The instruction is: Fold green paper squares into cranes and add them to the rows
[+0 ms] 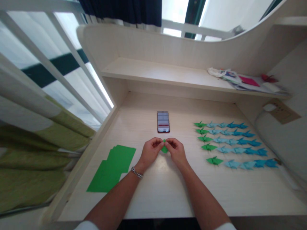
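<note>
A small folded piece of green paper (164,147) is held just above the pale wooden desk (168,188) at its middle. My left hand (150,151) pinches its left side and my right hand (177,150) pinches its right side, fingertips almost meeting at the top. A metal bracelet (137,172) sits on my left wrist. Most of the paper is hidden between my fingers.
Flat green paper sheets (112,167) lie at the left. A phone (163,121) lies just beyond my hands. Rows of green (206,139) and blue folded paper cranes (237,142) fill the right. The shelf (155,72) above holds papers (242,81) at its right end.
</note>
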Available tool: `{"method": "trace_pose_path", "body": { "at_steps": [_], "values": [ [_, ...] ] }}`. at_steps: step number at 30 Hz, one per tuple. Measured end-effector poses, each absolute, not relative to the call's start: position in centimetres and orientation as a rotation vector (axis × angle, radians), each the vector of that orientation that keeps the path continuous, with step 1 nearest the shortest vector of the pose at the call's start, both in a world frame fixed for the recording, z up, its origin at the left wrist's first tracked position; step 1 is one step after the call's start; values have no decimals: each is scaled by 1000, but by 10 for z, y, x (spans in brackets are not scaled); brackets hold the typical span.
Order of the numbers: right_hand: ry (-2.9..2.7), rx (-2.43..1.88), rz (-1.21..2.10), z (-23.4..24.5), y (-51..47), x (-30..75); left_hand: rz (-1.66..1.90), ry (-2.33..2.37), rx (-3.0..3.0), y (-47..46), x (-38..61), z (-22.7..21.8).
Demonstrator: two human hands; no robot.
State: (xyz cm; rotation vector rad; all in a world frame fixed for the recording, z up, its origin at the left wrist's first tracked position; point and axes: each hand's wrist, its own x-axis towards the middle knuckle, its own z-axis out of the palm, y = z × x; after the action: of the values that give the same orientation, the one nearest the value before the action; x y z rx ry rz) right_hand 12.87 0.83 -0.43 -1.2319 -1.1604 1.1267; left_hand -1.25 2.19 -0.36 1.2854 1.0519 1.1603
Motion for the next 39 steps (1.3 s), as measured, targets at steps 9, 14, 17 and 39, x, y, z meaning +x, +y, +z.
{"method": "trace_pose_path", "body": {
  "at_steps": [9, 14, 17, 39],
  "values": [
    [-1147, -1249, 1149, -3, 9, 132, 1195, 1110, 1307, 18, -8, -3],
    [-1125, -1226, 1145, -2, 8, 130, 1183, 1081, 1305, 19, -9, -4],
    [-1106, -1217, 1143, 0, 8, 130, 1173, 1051, 1296, 19, -9, -5],
    [-1206, -1378, 1065, -5, 12, 133, 1105, 972, 1216, 15, -5, -4]
  ]
}}
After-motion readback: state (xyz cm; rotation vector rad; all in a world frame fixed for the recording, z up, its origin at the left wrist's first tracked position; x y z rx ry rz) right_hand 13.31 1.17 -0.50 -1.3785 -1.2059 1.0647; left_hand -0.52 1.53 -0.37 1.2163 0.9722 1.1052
